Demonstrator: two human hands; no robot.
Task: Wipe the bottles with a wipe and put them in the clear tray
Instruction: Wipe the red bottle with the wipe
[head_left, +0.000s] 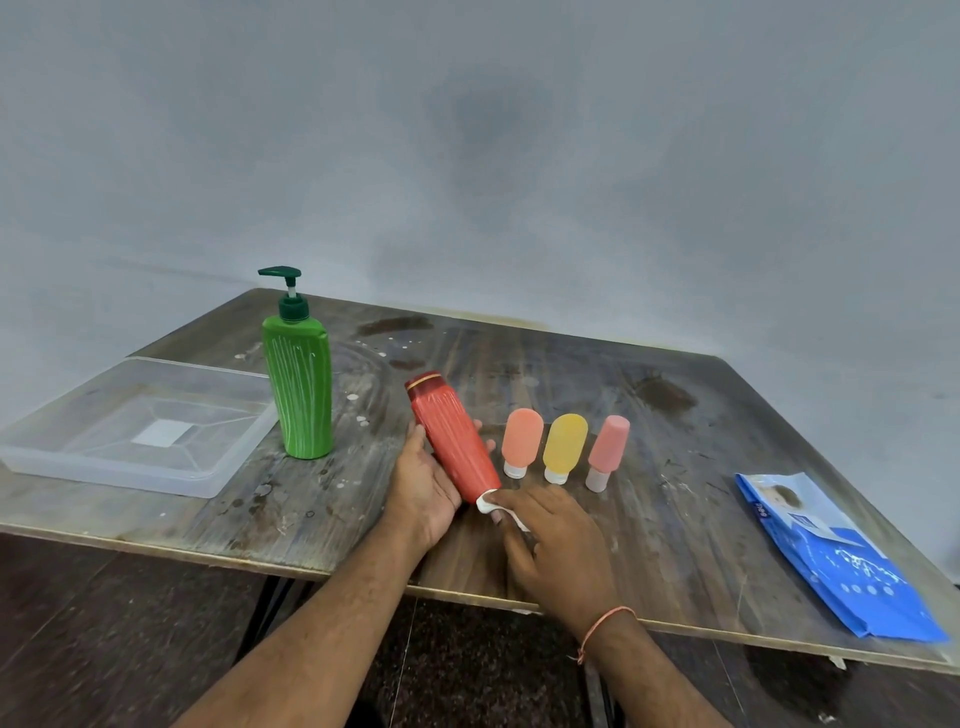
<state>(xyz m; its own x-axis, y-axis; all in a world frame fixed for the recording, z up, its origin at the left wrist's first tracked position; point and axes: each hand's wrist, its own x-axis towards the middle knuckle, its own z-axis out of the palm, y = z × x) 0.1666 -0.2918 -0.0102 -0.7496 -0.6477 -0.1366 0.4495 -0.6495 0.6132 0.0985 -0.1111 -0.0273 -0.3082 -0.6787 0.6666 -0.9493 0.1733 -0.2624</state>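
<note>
Wiping red bottle (452, 439), tilted above the table: my left hand (423, 488) cradles it, fingers curled round; right hand (550, 540) pinches the wipe (491, 501) at its base. I'd rotate the bottle, covering every side.

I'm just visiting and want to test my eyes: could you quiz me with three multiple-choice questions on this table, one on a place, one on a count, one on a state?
1. Where does the clear tray sit?
A. left of the green pump bottle
B. beside the blue wipes pack
C. under the table

2. How many small squeeze bottles stand cap-down in a row?
A. one
B. three
C. five

3. What is happening to the red bottle?
A. it lies in the tray
B. it stands untouched
C. it is held tilted and wiped

Answers:
1. A, the tray lies at the table's left end.
2. B, orange, yellow and pink.
3. C, the left hand holds it while the right hand presses a white wipe to its lower end.
</note>
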